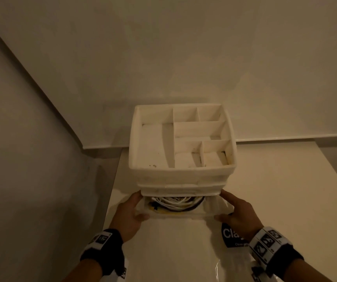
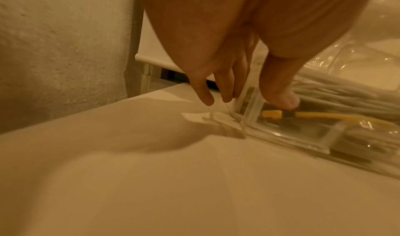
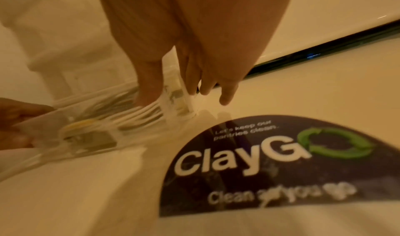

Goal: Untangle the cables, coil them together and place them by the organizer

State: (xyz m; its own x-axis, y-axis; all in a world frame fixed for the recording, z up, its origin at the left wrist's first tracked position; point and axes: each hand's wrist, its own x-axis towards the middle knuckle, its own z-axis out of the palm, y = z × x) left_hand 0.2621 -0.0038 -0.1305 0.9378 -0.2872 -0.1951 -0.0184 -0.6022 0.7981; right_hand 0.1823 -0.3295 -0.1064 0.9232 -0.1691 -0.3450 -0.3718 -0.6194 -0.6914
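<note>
Hands (image 1: 130,213) (image 1: 237,215) with fingers gripping clear drawer (image 1: 214,207) of cables (image 1: 176,203) under organizer (image 1: 184,174); ClayGo sticker (image 3: 270,164) beside right hand.

Dim, warm yellowish light is falling throughout; soft shadows are pooling left of the organizer (image 1: 182,139) (wrist views are blurring, edges are bending).

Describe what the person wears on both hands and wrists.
Both hands are bare. The left wrist carries a black strap topped by a white band printed with a black square marker. The right wrist has the same black strap, its white band showing several markers.
</note>
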